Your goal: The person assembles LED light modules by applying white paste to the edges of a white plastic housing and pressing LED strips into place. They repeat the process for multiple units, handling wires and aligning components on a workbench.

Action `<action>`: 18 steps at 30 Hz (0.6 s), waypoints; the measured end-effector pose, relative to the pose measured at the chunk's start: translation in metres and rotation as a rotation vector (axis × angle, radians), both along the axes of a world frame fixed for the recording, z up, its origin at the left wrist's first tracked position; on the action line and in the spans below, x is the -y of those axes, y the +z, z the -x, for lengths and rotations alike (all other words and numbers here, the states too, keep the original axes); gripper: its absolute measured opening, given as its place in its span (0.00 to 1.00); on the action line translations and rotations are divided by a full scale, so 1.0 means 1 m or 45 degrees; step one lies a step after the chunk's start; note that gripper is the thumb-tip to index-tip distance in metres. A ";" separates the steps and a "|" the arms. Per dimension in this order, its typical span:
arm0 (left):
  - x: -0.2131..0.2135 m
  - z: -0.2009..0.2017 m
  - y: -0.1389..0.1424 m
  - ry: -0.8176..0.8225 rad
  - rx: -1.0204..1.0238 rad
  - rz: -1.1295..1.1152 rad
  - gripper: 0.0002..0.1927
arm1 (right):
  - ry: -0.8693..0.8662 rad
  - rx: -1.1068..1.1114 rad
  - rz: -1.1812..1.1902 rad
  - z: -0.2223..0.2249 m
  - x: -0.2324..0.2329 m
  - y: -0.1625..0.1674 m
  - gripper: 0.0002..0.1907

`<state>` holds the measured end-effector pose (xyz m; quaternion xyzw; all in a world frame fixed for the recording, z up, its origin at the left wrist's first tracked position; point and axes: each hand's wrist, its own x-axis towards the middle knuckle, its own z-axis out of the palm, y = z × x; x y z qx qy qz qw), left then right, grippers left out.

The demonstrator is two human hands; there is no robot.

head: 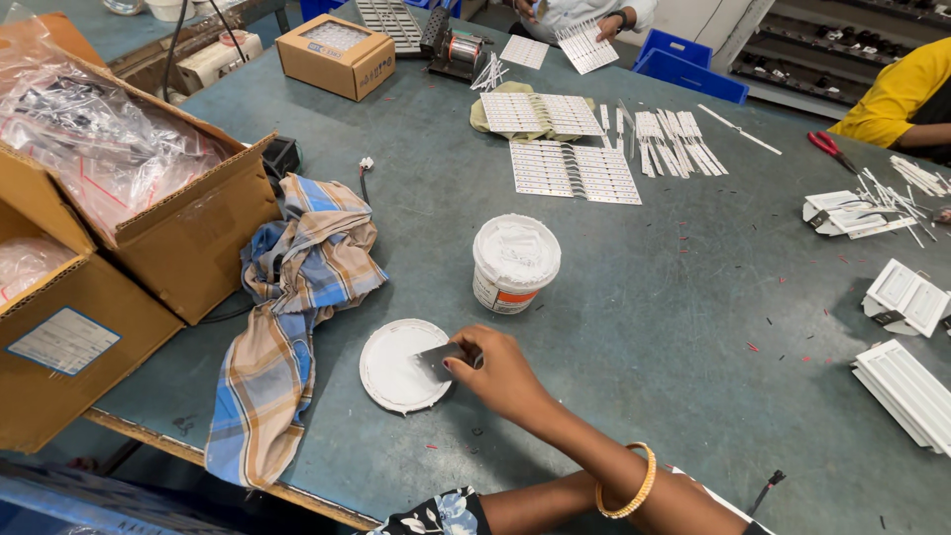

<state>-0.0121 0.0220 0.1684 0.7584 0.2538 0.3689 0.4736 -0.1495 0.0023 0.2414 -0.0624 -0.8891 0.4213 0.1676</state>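
1. Head view, near edge: one hand [505, 374] reaches in from the lower right, a gold bangle [628, 482] on its forearm. By the way it enters I take it for the right hand, though that is a judgement. Its fingers are closed on a small flat scraper blade [439, 361].
2. The blade rests on the round white lid [399, 366], which lies flat on the grey-green table [634, 297], just in front of the tub.
3. The left hand is not on show; only a bit of forearm lies low in the picture, so I cannot tell how that hand stands.
4. Just beyond the lid stands the white tub [514, 262], upright, its top open and white paste filling it to the brim. So the lid is already off; the paste surface looks barely dug into.
5. Progress, as I judge it: opening is done, and the blade is working at the lid. No paste shows on any other part yet.
6. Left of the lid a checked cloth [292, 307] is draped over the table edge, beside open cardboard boxes [129, 228] stuffed with plastic bags.
7. Further back lie white strip panels [573, 170] in sheets and loose strips, untouched by this person.
8. On the right sit white housings [903, 297] and red-handled scissors [830, 149].
9. A co-worker's yellow sleeve [897, 94] shows at the far right; another person's hands [606, 20] handle a panel at the top.
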 end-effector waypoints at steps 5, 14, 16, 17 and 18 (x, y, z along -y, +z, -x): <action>-0.015 -0.002 -0.014 -0.019 0.075 -0.006 0.28 | -0.034 -0.200 -0.075 -0.017 -0.005 0.049 0.05; -0.017 -0.011 0.009 0.067 -0.165 0.013 0.29 | -0.297 -0.153 -0.311 -0.025 -0.094 0.137 0.10; -0.016 -0.013 0.011 0.100 -0.205 -0.008 0.29 | -0.289 0.001 -0.424 -0.024 -0.101 0.137 0.11; -0.015 -0.013 0.011 0.113 -0.220 -0.014 0.29 | -0.285 0.078 -0.479 -0.024 -0.104 0.136 0.11; -0.015 -0.014 0.011 0.124 -0.231 -0.021 0.28 | -0.228 0.043 -0.470 -0.024 -0.106 0.134 0.11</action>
